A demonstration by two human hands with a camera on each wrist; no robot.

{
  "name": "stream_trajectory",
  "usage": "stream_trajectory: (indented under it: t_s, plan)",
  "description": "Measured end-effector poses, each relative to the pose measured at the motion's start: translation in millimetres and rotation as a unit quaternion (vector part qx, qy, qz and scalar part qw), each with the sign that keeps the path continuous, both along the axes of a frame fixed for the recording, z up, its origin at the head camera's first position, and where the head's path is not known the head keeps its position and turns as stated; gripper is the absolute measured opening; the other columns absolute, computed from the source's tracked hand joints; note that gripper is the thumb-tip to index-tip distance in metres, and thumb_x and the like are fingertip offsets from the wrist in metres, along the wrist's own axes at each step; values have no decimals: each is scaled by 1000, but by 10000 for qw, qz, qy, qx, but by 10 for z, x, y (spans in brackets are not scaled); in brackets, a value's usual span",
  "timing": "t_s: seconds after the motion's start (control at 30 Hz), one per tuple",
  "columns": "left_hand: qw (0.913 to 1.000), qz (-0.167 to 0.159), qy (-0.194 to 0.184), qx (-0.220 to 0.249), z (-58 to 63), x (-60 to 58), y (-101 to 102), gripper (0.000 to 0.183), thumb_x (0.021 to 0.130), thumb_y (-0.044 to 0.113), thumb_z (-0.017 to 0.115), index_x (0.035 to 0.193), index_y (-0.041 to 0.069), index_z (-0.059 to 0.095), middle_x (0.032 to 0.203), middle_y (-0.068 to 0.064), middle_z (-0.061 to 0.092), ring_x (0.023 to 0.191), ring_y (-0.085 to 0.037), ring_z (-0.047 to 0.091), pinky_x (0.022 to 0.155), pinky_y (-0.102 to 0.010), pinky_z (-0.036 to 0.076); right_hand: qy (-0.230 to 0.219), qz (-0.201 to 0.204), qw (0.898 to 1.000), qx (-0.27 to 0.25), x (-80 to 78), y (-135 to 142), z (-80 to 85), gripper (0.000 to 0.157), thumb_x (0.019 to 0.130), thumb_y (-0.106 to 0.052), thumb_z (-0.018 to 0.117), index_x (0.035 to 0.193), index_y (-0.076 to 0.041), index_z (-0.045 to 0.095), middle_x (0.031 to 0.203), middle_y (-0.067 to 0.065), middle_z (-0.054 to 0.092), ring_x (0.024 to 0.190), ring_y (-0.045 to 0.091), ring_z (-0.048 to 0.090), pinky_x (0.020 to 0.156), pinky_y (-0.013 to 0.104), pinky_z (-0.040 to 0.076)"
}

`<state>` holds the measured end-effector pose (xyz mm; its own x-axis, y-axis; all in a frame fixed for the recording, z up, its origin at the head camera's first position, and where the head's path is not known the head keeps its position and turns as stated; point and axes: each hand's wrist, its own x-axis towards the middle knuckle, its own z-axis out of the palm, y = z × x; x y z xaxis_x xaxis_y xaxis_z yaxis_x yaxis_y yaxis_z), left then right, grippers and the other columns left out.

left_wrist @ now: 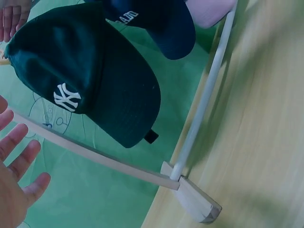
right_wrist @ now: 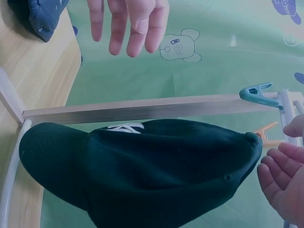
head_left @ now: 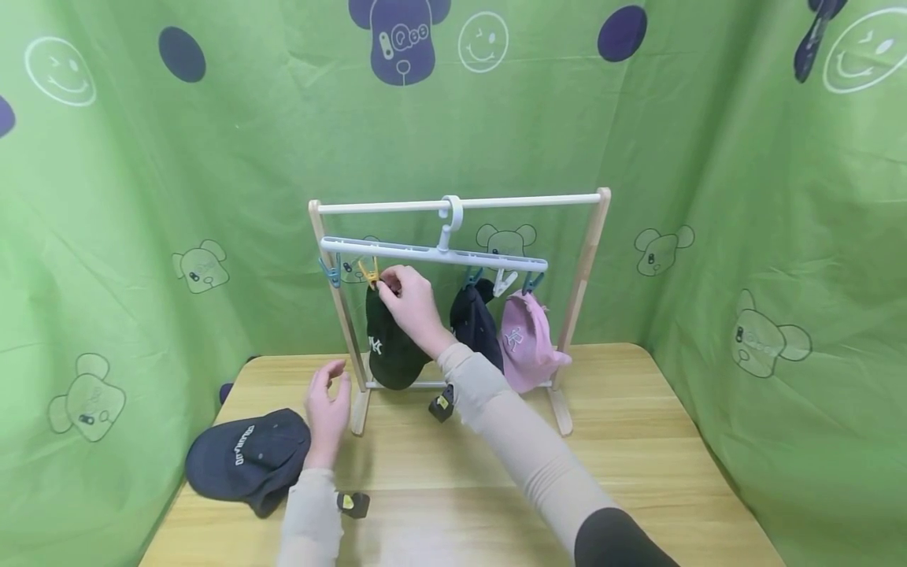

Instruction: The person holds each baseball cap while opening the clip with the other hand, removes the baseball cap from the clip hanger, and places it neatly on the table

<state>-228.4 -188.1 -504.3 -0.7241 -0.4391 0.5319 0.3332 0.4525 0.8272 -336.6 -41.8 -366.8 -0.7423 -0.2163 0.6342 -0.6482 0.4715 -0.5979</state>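
A dark green cap [head_left: 397,346] with white letters hangs crown up from a yellow clip [head_left: 369,272] on the pale hanger [head_left: 425,252]. My right hand [head_left: 418,311] is beside that clip at the cap's top. In the right wrist view its thumb and fingers [right_wrist: 280,161] stand apart, with nothing seen between them. Lower and to the left, my left hand [head_left: 328,409] hovers in the air with its fingers loosely bent, holding nothing. Under its wrist, a navy cap [head_left: 248,457] with white lettering lies on the table.
The hanger hooks over the top bar of a wooden rack [head_left: 584,268] and tilts down to the right. A second navy cap [head_left: 476,323] and a pink cap [head_left: 527,346] hang on its right side. A blue clip [head_left: 330,272] and a white clip [head_left: 504,283] hang without caps.
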Motion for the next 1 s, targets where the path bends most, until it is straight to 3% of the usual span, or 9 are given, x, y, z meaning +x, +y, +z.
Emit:
stream_trajectory:
  t_s: [0.2, 0.4, 0.77, 1.0]
  plan:
    - [9999, -121, -105, -44, 16, -43, 25, 26, 90, 4, 62, 115, -1, 64, 112, -21, 65, 107, -34, 59, 98, -50, 44, -249, 12, 9996, 112, -34, 22, -6, 34, 94, -18, 60, 123, 0, 63, 118, 14, 67, 110, 27, 62, 98, 40, 50]
    - [9994, -303, -191, -24, 42, -77, 56, 31, 91, 9, 63, 121, -1, 62, 117, -23, 63, 113, -40, 56, 103, -52, 41, -683, 306, 9971, 98, -81, 1, -5, 45, 95, -19, 60, 135, 0, 53, 129, 16, 63, 121, 28, 59, 106, 39, 47]
    - [9991, -333, -247, -64, 69, -97, 97, 34, 92, 14, 65, 125, 5, 61, 122, -18, 63, 117, -35, 57, 106, -51, 42, -1616, 801, 9815, -636, -133, -57, 17, 39, 100, -16, 51, 138, -6, 53, 135, 11, 62, 125, 23, 58, 107, 35, 47]
    - [9991, -347, -253, -34, 84, -74, 108, 34, 92, 14, 65, 125, 6, 61, 121, -19, 63, 116, -36, 56, 104, -56, 42, -1639, 878, 9793, -798, -186, -73, 0, 35, 101, -15, 51, 133, -3, 57, 131, 14, 64, 123, 24, 60, 106, 36, 47]
